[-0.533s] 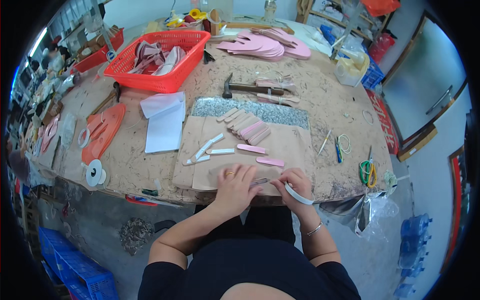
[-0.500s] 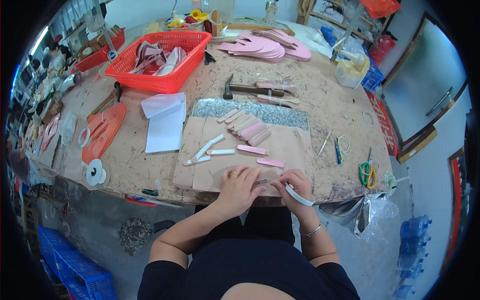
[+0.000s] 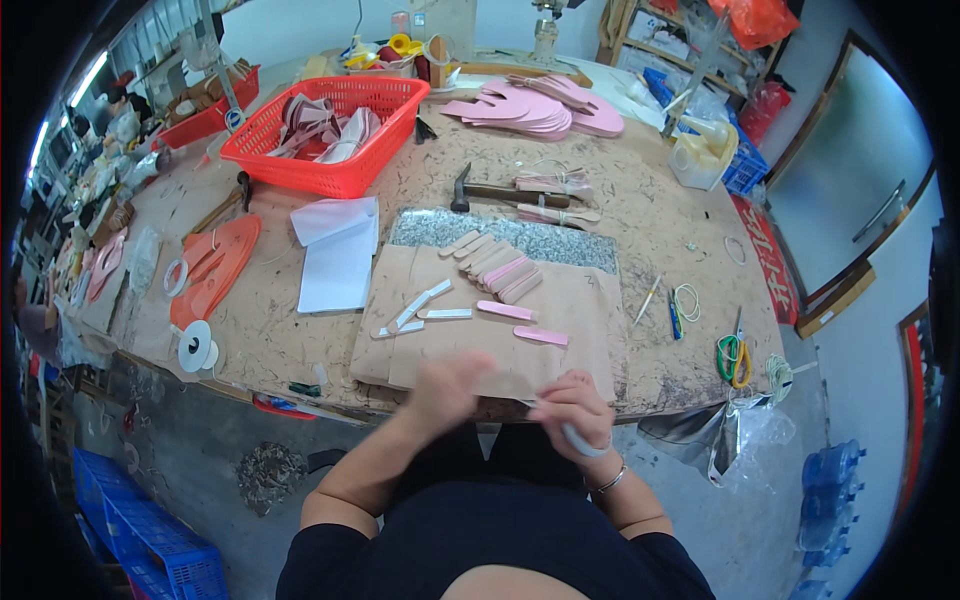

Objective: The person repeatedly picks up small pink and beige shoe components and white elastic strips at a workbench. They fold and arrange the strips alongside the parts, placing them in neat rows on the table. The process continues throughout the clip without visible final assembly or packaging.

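At the front edge of the table my right hand [image 3: 577, 412] is closed around a narrow roll of white tape [image 3: 580, 441], whose curved rim shows below the fingers. My left hand [image 3: 447, 390] is blurred by motion, its fingers pointing toward the right hand; whether it holds anything is unclear. Beyond the hands, on a brown paper-covered board [image 3: 450, 350], lie two pink strips [image 3: 541, 335] with rounded ends. Several strips faced with white [image 3: 445, 314] rest to their left. Farther back is an overlapping row of beige and pink strips [image 3: 500, 268].
Beyond the board are a speckled stone slab [image 3: 500, 238], a hammer [image 3: 510, 193] and bundled strips [image 3: 555, 182]. A red basket [image 3: 330, 170] stands back left, near white paper [image 3: 335, 270]. Scissors [image 3: 735, 358] and a blue-handled tool [image 3: 675, 318] lie right. Pink cut pieces [image 3: 530, 110] are stacked behind.
My left hand has moved left, away from the right hand. The right hand has dropped slightly nearer my body, its fingers curled more tightly and the tape roll turned. The view has shifted slightly.
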A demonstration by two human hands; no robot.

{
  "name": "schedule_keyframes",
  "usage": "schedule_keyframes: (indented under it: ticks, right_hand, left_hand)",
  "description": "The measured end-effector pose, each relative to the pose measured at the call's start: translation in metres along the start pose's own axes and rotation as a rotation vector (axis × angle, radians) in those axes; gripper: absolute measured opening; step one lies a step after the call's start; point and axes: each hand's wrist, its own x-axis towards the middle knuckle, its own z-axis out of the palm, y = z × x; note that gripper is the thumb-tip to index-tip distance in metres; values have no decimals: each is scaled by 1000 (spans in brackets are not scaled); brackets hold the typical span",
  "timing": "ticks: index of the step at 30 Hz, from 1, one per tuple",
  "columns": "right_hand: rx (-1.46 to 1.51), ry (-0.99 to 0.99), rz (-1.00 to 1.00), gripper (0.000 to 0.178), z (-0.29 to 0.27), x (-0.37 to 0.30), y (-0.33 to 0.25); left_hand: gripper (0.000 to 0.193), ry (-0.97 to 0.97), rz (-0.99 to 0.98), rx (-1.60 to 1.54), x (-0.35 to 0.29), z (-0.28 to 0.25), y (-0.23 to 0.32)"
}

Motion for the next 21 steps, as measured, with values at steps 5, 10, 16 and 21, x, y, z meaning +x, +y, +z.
schedule_keyframes:
  ticks: [5, 10, 16, 21]
  right_hand:
    - [-113, 179, 234, 13, -31, -24, 11]
    - [-105, 306, 569, 7, -24, -40, 41]
    - [-112, 316, 656, 11, -21, -47, 48]
    - [-8, 326, 797, 13, -32, -45, 38]
  left_hand:
    - [15, -91, -403, 155, 25, -54, -43]
    - [21, -86, 21, 667, 34, -1, -21]
    - [19, -323, 98, 400, 45, 61, -14]
    - [14, -343, -43, -62, 33, 52, -7]
